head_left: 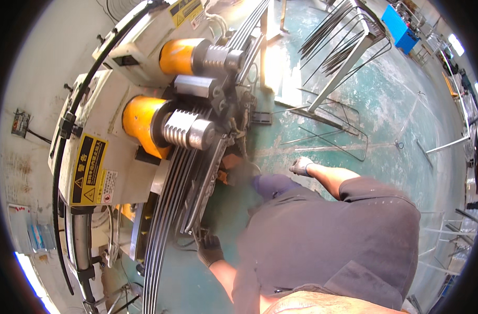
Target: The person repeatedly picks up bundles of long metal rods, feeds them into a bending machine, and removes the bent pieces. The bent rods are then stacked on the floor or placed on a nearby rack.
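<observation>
My left hand (210, 251), in a dark glove, is beside the near end of a metal guide rail (207, 180) on the machine. Its fingers are curled in close to a thin part below the rail, and their grip is partly hidden. My right hand (300, 166), in a light grey glove, hangs over the green floor away from the machine. Its fingers are curled, with nothing visible in them. Several long parallel metal rods (163, 225) run through the machine beside grooved steel rollers (189, 129) with an orange housing (145, 123).
A second orange housing (181, 56) with a roller stands farther along the machine. Bent wire frames hang on a metal rack (336, 73), and more bent wire (349, 131) lies at its foot. A blue box (398, 29) stands far right. A black hose (56, 172) runs along the machine's left.
</observation>
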Available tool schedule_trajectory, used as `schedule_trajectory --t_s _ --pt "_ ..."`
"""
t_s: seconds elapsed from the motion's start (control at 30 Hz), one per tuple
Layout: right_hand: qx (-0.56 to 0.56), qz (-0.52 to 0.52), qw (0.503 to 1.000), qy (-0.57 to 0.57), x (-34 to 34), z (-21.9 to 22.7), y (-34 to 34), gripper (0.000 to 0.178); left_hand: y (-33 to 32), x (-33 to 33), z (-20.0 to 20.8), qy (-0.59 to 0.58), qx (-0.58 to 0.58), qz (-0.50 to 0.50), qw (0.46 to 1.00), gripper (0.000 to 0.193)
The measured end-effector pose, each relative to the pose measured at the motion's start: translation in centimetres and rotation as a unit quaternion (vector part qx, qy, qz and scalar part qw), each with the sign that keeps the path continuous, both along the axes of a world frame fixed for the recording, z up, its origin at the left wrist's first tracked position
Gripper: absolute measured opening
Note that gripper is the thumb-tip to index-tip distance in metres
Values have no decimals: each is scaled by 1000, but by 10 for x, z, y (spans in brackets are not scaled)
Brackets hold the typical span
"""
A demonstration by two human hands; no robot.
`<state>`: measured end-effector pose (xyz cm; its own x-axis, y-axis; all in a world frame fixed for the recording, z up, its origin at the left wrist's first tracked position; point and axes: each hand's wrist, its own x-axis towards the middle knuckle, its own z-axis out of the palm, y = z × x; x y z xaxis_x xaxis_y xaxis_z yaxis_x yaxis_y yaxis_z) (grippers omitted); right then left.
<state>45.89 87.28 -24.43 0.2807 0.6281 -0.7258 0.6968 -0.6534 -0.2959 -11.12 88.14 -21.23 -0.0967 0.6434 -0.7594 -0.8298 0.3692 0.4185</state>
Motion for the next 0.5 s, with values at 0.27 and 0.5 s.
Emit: schedule_trajectory --t_s 0.27,0.5 --pt "134 -48 989 40 -5 23 38 48 -1 16 55 34 42 83 995 26" --pt "339 -72 924 161 -25 144 127 45 17 40 156 206 95 183 957 25"
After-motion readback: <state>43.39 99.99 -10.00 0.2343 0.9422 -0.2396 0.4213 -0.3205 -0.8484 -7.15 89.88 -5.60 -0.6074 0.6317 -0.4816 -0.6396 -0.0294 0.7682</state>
